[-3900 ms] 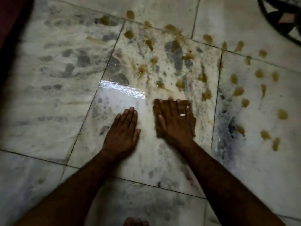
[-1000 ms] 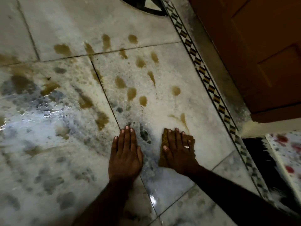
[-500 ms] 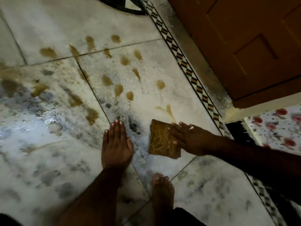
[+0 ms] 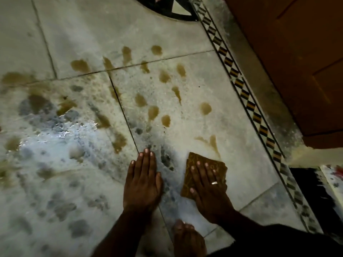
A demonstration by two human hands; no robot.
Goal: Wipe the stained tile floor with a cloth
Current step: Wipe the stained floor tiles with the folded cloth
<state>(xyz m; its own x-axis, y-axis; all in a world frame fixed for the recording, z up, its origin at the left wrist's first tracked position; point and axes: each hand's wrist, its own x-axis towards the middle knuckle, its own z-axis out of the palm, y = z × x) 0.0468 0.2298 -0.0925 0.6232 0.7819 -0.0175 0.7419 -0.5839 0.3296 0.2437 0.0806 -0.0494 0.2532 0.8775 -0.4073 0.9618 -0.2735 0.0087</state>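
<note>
Nearest, a bare foot (image 4: pixel 189 238) stands on wet, glossy tile floor (image 4: pixel 232 145), where a slip looks likely to me. Ahead, the left hand (image 4: pixel 143 182) braces flat with fingers together, holding nothing, while the right hand (image 4: pixel 207 184) presses spread fingers on the folded brown cloth (image 4: pixel 202 164), hiding its near half. Beyond lie brown stains (image 4: pixel 154 112); wiping could smear them, and dim light blurs the grey patches.

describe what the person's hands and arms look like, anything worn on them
Both forearms are bare, with no sleeves showing in this view. The right hand wears a shiny metallic ring on one finger. The left hand has no ring or band. The fingernails on both are short and pale.
</note>
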